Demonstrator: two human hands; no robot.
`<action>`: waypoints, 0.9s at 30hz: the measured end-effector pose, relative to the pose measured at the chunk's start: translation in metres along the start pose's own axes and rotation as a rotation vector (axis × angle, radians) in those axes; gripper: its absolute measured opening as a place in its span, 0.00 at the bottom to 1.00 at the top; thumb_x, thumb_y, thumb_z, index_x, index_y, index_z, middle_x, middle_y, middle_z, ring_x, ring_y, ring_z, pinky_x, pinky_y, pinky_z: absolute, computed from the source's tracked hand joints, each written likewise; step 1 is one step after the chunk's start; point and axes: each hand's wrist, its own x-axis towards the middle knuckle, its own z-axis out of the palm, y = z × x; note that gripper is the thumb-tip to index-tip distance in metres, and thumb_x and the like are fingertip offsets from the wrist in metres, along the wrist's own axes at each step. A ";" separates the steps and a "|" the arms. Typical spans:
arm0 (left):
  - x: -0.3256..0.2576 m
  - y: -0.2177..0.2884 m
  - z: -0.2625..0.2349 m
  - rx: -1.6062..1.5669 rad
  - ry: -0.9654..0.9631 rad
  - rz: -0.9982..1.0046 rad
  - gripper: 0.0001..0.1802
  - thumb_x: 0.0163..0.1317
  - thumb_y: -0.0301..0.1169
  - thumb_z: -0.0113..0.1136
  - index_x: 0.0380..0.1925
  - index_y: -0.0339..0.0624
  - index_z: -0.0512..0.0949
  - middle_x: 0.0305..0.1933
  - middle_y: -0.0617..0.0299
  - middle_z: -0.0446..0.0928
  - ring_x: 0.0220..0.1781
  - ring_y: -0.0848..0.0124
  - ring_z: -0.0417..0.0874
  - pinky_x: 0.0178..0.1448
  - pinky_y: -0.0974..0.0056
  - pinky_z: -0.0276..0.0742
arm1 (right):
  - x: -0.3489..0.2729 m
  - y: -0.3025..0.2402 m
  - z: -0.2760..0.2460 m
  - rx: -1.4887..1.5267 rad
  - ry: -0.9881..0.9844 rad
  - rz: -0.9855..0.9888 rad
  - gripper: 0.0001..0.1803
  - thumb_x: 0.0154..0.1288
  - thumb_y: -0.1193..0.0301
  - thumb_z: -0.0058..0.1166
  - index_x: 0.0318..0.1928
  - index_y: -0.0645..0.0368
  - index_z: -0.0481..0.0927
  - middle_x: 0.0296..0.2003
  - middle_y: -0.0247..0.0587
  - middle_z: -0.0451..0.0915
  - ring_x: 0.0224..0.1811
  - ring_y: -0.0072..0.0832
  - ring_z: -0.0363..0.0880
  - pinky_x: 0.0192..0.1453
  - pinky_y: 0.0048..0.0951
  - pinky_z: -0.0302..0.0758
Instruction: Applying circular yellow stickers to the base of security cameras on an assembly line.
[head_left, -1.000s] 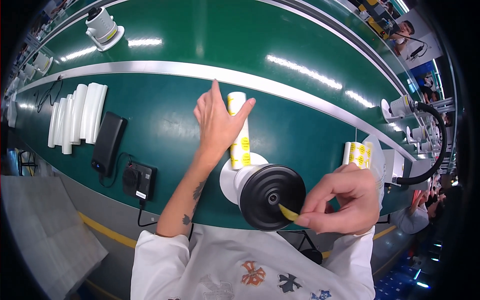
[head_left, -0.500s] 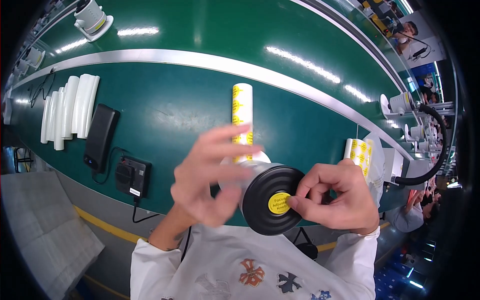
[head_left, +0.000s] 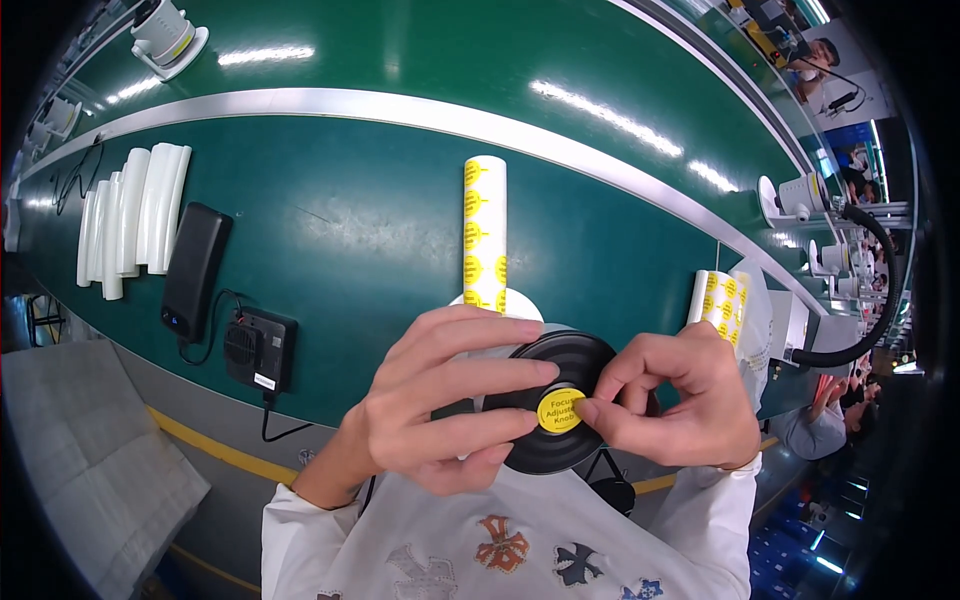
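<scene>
Head view: left hand [head_left: 440, 402], fingers spread, across black disc [head_left: 568, 356]; right hand [head_left: 685, 402] in a pinch on yellow sticker [head_left: 557, 409].

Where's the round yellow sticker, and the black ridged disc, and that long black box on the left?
Round yellow sticker [head_left: 558, 411]: head view, its middle.
Black ridged disc [head_left: 572, 357]: head view, its upper part.
Long black box [head_left: 196, 271]: head view, its top face.
</scene>
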 end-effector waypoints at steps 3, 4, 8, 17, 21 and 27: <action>0.000 0.001 -0.003 0.010 -0.020 -0.001 0.11 0.62 0.37 0.52 0.28 0.45 0.80 0.41 0.54 0.81 0.46 0.51 0.81 0.45 0.49 0.76 | 0.000 0.000 0.001 -0.006 0.000 -0.004 0.05 0.54 0.80 0.61 0.25 0.63 0.77 0.06 0.30 0.65 0.08 0.14 0.62 0.15 0.20 0.56; 0.000 0.001 -0.004 0.016 -0.031 0.000 0.11 0.62 0.36 0.52 0.28 0.45 0.80 0.41 0.54 0.81 0.46 0.50 0.81 0.45 0.49 0.76 | 0.001 0.001 0.001 -0.006 0.000 -0.008 0.05 0.53 0.80 0.61 0.25 0.64 0.77 0.07 0.30 0.65 0.08 0.14 0.62 0.15 0.20 0.57; 0.000 0.001 -0.005 0.014 -0.031 0.008 0.10 0.61 0.36 0.52 0.29 0.45 0.80 0.41 0.54 0.81 0.46 0.50 0.81 0.45 0.48 0.76 | 0.002 -0.001 0.002 -0.018 -0.004 -0.010 0.05 0.53 0.80 0.62 0.25 0.64 0.77 0.07 0.30 0.65 0.08 0.15 0.62 0.15 0.21 0.57; -0.001 -0.003 0.000 -0.060 0.041 -0.014 0.11 0.61 0.36 0.53 0.25 0.43 0.77 0.41 0.53 0.81 0.46 0.49 0.81 0.44 0.49 0.77 | 0.003 0.000 0.003 0.012 -0.035 -0.038 0.05 0.53 0.80 0.62 0.26 0.65 0.78 0.07 0.30 0.65 0.09 0.14 0.62 0.15 0.21 0.58; -0.001 -0.003 -0.003 -0.043 0.024 -0.005 0.11 0.61 0.37 0.54 0.24 0.42 0.76 0.42 0.52 0.81 0.46 0.49 0.81 0.44 0.49 0.77 | 0.003 0.000 0.004 0.049 -0.011 -0.003 0.05 0.53 0.81 0.61 0.26 0.64 0.77 0.07 0.30 0.66 0.08 0.14 0.62 0.15 0.20 0.58; -0.002 -0.001 -0.005 -0.033 0.008 -0.010 0.11 0.61 0.37 0.54 0.25 0.43 0.76 0.42 0.52 0.81 0.46 0.48 0.81 0.44 0.49 0.77 | 0.005 -0.003 0.005 0.016 0.011 0.008 0.05 0.53 0.81 0.60 0.25 0.64 0.77 0.06 0.31 0.67 0.08 0.14 0.64 0.16 0.19 0.59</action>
